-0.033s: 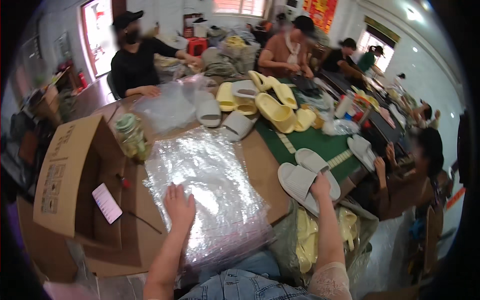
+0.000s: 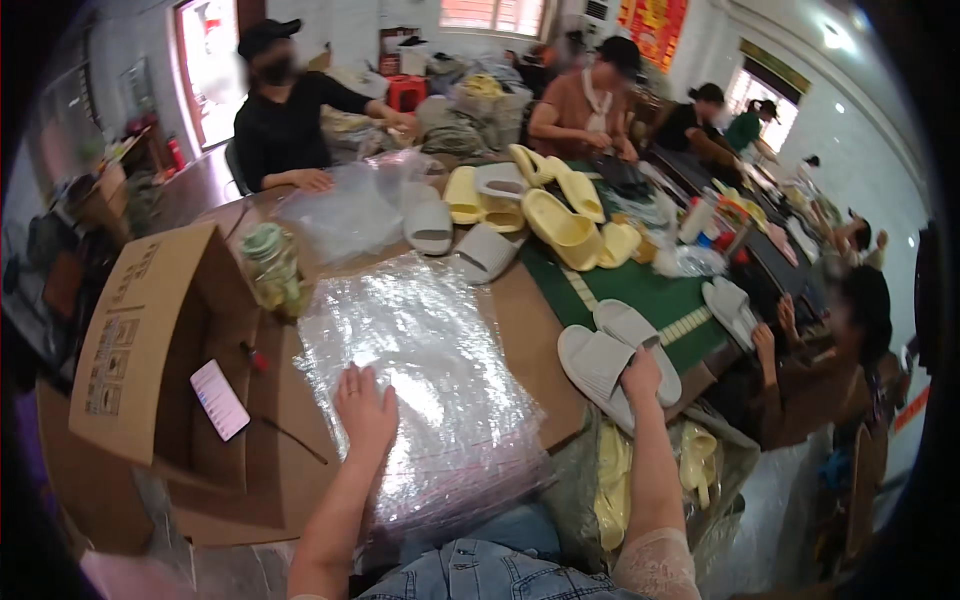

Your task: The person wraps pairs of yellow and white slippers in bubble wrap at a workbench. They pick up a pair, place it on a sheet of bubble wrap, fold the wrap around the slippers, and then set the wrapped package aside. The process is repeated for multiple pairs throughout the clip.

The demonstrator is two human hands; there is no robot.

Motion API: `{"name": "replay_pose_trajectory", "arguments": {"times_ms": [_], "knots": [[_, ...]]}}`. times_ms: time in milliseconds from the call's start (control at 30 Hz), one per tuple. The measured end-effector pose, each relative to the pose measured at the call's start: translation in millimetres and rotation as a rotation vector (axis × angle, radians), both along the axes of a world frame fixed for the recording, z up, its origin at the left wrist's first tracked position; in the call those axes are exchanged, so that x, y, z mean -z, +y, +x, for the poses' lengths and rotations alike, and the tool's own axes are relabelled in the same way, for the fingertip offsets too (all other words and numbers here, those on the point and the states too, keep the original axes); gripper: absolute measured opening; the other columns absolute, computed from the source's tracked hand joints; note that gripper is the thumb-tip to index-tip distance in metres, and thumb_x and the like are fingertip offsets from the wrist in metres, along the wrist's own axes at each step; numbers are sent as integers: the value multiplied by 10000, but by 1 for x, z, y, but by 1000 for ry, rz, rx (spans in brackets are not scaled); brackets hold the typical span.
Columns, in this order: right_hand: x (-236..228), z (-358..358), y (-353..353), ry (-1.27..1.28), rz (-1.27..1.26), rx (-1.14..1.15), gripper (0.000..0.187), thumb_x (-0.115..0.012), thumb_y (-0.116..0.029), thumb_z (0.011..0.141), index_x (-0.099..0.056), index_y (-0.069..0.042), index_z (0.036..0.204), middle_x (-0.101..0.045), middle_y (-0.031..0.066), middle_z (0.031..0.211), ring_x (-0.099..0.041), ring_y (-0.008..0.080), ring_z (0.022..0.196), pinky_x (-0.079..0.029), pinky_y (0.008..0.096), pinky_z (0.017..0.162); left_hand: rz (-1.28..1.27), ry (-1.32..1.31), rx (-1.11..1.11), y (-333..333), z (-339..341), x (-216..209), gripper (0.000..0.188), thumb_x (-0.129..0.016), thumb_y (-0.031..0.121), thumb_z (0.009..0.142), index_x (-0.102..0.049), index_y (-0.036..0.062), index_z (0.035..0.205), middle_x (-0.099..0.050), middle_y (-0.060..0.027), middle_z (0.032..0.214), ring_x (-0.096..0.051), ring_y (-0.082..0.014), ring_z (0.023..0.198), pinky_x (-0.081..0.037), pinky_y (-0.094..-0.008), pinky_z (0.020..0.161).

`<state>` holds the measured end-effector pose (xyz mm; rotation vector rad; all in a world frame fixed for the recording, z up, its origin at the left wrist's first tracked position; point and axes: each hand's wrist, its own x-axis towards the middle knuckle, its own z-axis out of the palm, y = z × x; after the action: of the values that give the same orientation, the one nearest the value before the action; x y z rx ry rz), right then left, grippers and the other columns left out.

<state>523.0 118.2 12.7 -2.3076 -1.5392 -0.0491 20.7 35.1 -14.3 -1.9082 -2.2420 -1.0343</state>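
Observation:
My left hand (image 2: 365,410) lies flat, fingers stretched, on a stack of clear plastic bags (image 2: 410,315) in front of me. To its right, my right hand (image 2: 642,378) grips a pair of light grey slippers (image 2: 596,360) at the table's near right edge. The slippers lie side by side and overlap a little; my fingertips are partly hidden against them. Below my right forearm stands an open sack (image 2: 572,475) with pale yellow slippers (image 2: 613,490) in it.
An open cardboard box (image 2: 130,350) stands left, beside a phone (image 2: 220,400) and a glass jar (image 2: 272,270). Loose yellow slippers (image 2: 562,232) and grey slippers (image 2: 487,252) lie at the far side. People work around the table, one close at right (image 2: 820,385).
The whole view has shifted very slightly. Both hands keep their places on the bags and the slippers.

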Motion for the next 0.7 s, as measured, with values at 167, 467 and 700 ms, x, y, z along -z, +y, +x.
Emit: {"name": "replay_pose_trajectory", "arguments": {"times_ms": [167, 467, 700], "knots": [[-16, -62, 3, 20, 15, -174, 271, -719, -237, 801, -646, -19, 946, -689, 242, 939, -652, 448, 957, -512, 543, 823, -169, -54, 198, -28, -8, -32, 665, -726, 400, 843, -552, 57, 1385, -424, -269, 1520, -307, -465, 1451, -259, -529, 1197], [18, -47, -11, 20, 198, -304, 298, -690, -265, 841, -610, -38, 1017, -639, 199, 940, -630, 454, 902, -490, 547, 773, -353, 143, 588, -76, -32, -42, 779, -740, 572, 793, -540, 178, 1434, -374, -175, 1591, -294, -417, 1480, -314, -502, 1173], [16, -44, -22, 141, 185, -277, 202, -652, -197, 846, -620, -10, 916, -610, 202, 907, -605, 454, 862, -470, 519, 737, -80, 216, 456, -58, -8, -17, 520, -666, 284, 906, -563, 160, 1400, -464, -193, 1509, -387, -425, 1413, -355, -505, 1144]]}}
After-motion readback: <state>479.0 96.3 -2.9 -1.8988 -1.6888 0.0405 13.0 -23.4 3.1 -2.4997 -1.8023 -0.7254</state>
